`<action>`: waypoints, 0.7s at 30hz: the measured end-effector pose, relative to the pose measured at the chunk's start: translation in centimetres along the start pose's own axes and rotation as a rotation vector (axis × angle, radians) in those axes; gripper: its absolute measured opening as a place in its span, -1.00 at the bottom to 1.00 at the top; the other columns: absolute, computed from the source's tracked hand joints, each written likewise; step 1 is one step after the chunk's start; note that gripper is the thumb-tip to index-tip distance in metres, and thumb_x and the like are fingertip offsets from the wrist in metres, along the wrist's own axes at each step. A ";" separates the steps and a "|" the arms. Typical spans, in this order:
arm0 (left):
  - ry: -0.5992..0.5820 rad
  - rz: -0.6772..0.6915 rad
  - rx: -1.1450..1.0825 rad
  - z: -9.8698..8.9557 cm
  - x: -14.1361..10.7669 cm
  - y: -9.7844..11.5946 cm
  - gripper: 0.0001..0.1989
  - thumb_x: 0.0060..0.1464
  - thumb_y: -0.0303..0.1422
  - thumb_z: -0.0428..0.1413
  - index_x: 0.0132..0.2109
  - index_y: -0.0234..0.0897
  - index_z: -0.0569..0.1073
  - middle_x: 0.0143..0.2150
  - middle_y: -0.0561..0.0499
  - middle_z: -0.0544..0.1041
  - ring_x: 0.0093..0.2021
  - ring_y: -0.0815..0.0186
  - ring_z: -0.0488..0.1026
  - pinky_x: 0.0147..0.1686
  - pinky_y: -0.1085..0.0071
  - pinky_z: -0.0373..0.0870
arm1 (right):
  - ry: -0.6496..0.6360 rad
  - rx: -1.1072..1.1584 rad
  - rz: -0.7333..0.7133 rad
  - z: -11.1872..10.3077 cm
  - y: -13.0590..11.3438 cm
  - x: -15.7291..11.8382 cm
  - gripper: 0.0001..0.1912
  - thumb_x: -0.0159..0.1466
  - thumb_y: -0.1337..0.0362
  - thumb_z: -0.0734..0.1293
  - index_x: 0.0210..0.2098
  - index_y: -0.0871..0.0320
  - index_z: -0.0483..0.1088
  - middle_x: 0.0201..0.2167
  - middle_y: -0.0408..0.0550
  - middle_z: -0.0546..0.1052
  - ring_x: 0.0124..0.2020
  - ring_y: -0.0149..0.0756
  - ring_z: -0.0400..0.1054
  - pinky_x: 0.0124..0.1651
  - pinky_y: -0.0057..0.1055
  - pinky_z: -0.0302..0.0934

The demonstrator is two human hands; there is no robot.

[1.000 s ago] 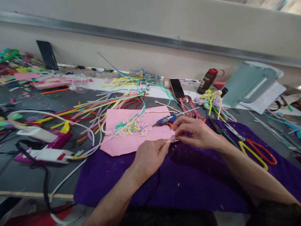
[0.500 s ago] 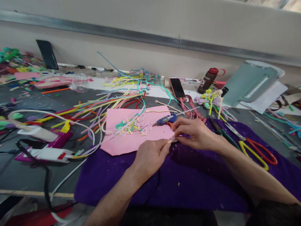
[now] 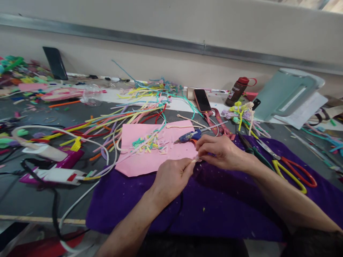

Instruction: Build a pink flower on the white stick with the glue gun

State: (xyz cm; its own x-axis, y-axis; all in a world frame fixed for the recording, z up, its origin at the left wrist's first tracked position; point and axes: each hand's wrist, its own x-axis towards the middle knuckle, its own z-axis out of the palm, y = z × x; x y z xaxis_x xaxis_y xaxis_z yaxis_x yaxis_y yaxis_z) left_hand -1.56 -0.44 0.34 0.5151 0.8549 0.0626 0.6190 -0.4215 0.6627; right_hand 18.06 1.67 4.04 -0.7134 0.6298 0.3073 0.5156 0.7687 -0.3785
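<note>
My left hand [image 3: 174,175] is closed in a pinch over the purple cloth [image 3: 128,203]. My right hand [image 3: 219,151] meets it, thumb and fingers pressed together. Between the fingertips is a small pale piece, mostly hidden, too small to name. Just behind the hands a blue glue gun [image 3: 189,136] lies on a pink sheet [image 3: 134,165], its orange trigger near my right fingers. Short cut bits of coloured pipe cleaner [image 3: 147,142] are heaped on that sheet. Right of my right hand lie dark-handled pliers [image 3: 253,148] and scissors [image 3: 291,171] with red and yellow handles.
A phone [image 3: 202,100] with a strap, a brown bottle [image 3: 237,91] and a pale green kettle-like container [image 3: 289,94] stand along the back. Long pipe cleaners [image 3: 128,116] spread across the table. Power adapters [image 3: 53,175] with loose cables sit at the left.
My hands stay pinched together at nearly the same spot, with only slight finger movement. The whole view has shifted very slightly.
</note>
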 end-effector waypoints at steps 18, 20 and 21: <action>0.069 -0.112 -0.615 -1.1 -0.1 0.3 -0.67 0.07 -0.18 -0.06 -0.39 -0.31 0.47 -0.59 0.08 0.36 -0.60 0.45 0.20 -0.60 0.52 0.07 | 0.549 0.404 0.259 -0.8 -0.9 -0.2 -0.84 0.16 0.26 0.28 -0.29 0.18 0.41 -0.34 -0.05 0.44 -0.46 -0.43 0.31 -0.48 -0.50 0.20; 0.102 -0.153 -0.760 -1.1 -0.1 0.2 -0.68 0.06 -0.18 -0.03 -0.27 -0.31 0.50 -0.45 0.02 0.44 -0.57 0.45 0.24 -0.59 0.53 0.12 | 0.553 0.607 0.341 0.2 -1.0 0.1 -0.85 0.18 0.24 0.27 -0.37 0.21 0.38 -0.48 -0.12 0.41 -0.58 -0.49 0.26 -0.55 -0.53 0.14; 0.144 -0.158 -0.804 -1.1 -0.1 0.2 -0.69 0.06 -0.19 -0.02 -0.24 -0.29 0.50 -0.36 -0.01 0.47 -0.50 0.43 0.29 -0.55 0.53 0.16 | 0.535 0.699 0.384 0.8 -1.2 0.3 -0.84 0.18 0.23 0.27 -0.41 0.21 0.36 -0.54 -0.16 0.38 -0.62 -0.51 0.22 -0.58 -0.54 0.11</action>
State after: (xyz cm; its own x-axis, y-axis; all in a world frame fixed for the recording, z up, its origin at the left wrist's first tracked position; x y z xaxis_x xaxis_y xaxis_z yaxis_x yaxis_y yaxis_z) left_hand -2.12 -0.24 1.26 0.3432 0.9391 -0.0171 0.0372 0.0046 0.9993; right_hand 16.88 0.85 3.84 -0.1546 0.9252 0.3465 0.1459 0.3683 -0.9182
